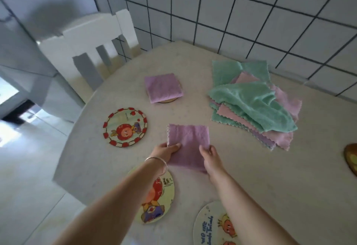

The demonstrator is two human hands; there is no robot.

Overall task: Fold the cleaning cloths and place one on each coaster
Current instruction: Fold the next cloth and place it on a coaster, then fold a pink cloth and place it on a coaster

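Hands grip a half-folded purple cloth [188, 145] on the table [251, 177]: left hand [166, 151] pinches its left edge, right hand [209, 156] its right. With 1 coaster [167, 100] covered and 3 bare, a loose pinch risks a skewed fold.

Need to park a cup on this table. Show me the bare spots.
Bare table lies right of both hands, below the cloth pile. A smaller gap sits between the folded purple cloth and that pile. Coasters crowd the left and near edge.
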